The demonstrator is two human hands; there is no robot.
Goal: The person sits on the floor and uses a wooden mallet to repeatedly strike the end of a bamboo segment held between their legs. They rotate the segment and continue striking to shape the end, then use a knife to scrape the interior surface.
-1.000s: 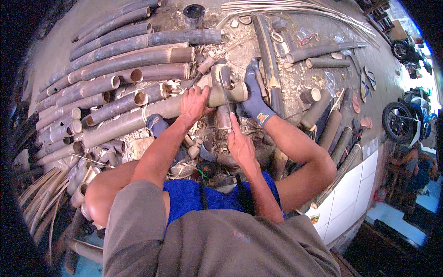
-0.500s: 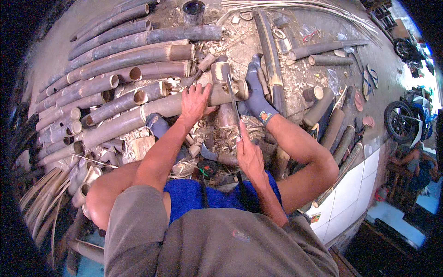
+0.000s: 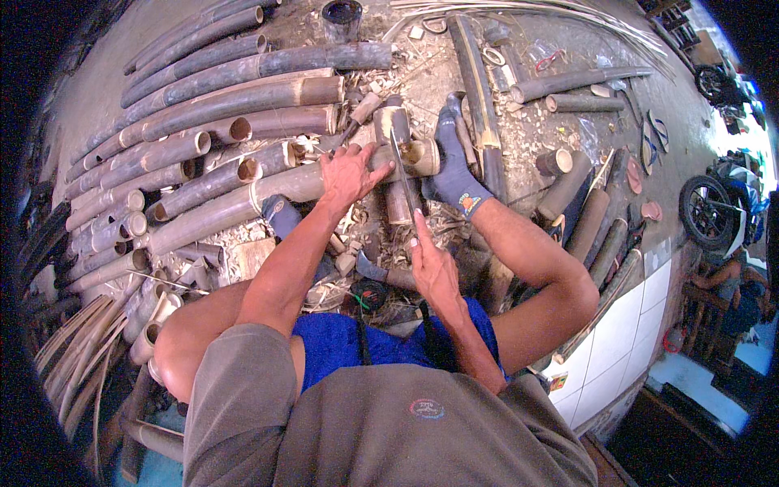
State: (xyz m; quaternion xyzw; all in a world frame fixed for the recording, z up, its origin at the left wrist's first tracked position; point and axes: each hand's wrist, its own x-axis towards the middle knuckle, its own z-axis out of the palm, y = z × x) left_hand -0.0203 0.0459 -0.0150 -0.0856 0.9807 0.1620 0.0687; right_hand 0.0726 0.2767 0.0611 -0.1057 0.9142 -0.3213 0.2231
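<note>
A long brown bamboo pole (image 3: 292, 185) slants across the floor, its far right end resting on a short upright-lying bamboo piece (image 3: 399, 204). My left hand (image 3: 350, 174) presses over the pole from above, fingers bent over it and thumb stretched toward the blade. In my right hand (image 3: 436, 272) is the handle of a long knife (image 3: 401, 162), narrow-bladed and pointing away from me. Its blade lies across the pole near the end, beside an opening in the bamboo wall. My right foot in a dark sock (image 3: 456, 166) is against the pole's end.
Many bamboo lengths (image 3: 243, 96) lie in rows at left. Pale shavings (image 3: 519, 134) cover the floor ahead. A hooked blade (image 3: 372, 268) lies between my legs, near a black round object (image 3: 369, 294). More bamboo pieces (image 3: 586, 223) and sandals (image 3: 647, 154) are at right.
The knife and my right hand have shifted slightly to the left. My left thumb now stretches out along the pole, where it was tucked down before.
</note>
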